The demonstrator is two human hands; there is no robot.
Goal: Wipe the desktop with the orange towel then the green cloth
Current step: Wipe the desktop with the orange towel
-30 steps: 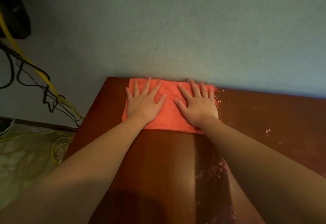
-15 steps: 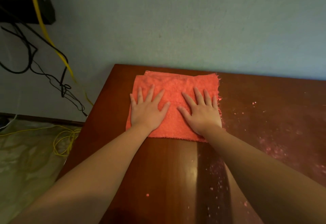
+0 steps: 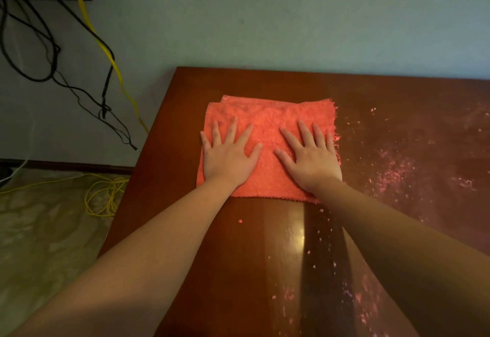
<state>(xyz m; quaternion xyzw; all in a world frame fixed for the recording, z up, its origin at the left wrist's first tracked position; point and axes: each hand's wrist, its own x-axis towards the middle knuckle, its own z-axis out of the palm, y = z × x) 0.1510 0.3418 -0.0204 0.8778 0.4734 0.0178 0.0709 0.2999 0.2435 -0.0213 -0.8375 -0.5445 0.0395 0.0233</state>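
Since 1 s ago the orange towel (image 3: 267, 121) has come away from the wall (image 3: 265, 18) toward the person, leaving bare desktop (image 3: 252, 82) behind it. The left hand (image 3: 228, 159) and right hand (image 3: 310, 163) both press flat on it, fingers straight and spread, gripping nothing. The folded towel lies near the desktop's left edge. Pink lint (image 3: 392, 175) litters the wood to its right.

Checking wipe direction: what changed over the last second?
The left hand and right hand dragged the orange towel from the back edge of the desktop toward the person, baring a strip behind it. Unchanged: palms flat on the towel, fingers spread, nothing gripped or released.
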